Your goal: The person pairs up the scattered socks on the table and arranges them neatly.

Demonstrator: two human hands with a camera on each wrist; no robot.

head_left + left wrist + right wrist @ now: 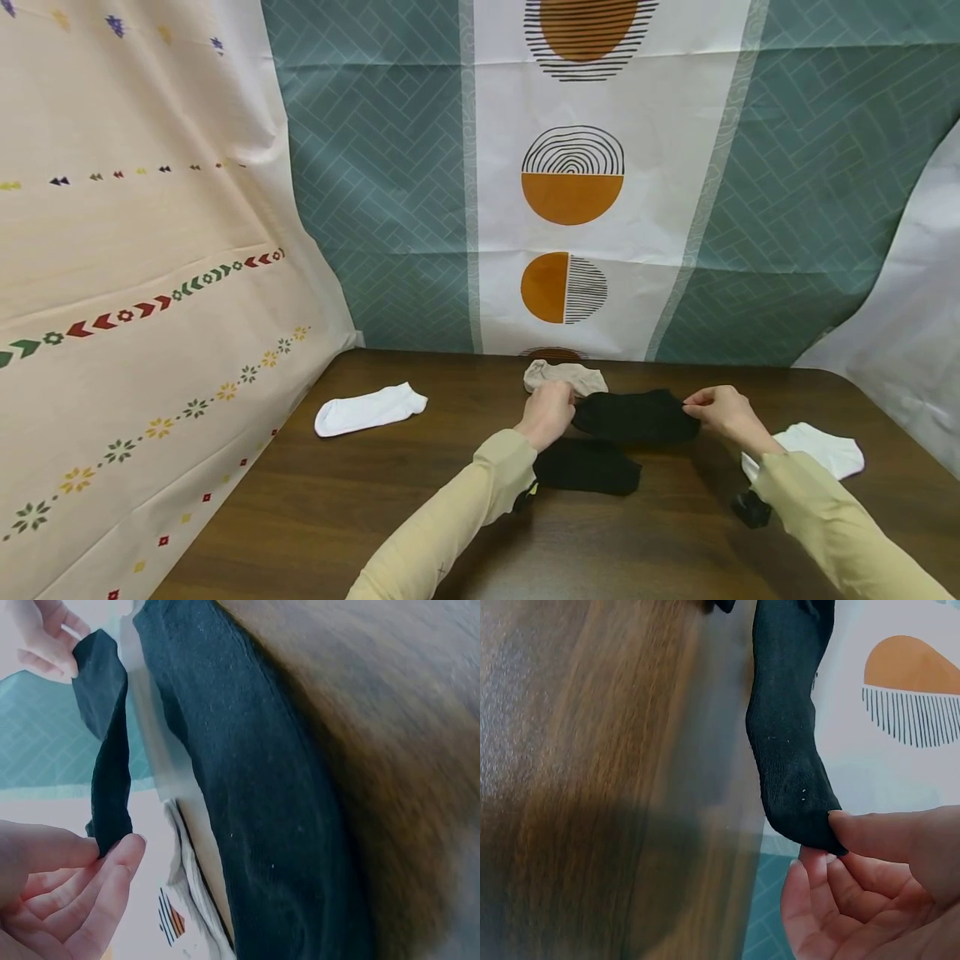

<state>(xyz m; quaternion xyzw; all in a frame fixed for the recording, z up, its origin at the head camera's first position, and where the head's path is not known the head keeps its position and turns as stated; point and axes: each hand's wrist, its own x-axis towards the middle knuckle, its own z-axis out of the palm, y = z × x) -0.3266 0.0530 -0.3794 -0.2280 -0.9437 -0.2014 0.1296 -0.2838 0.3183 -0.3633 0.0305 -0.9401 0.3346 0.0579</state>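
A black ankle sock (633,418) is stretched level between both hands, just above the table. My left hand (549,415) pinches one end between thumb and fingers, also seen in the left wrist view, where the sock (111,772) hangs edge-on. At the other end my right hand (729,418) pinches a corner; the right wrist view has the thumb and fingers on the tip of the sock (787,742). A second black sock (588,470) lies flat on the table nearer the front, partly covered by the left forearm. Behind the left hand lies a beige sock (566,377).
A white sock (371,408) lies at the left of the brown table (337,500). Another white sock (825,450) lies at the right, partly behind the right sleeve. A patterned cloth (570,292) hangs along the table's back edge, and a cream cloth (150,333) hangs at the left.
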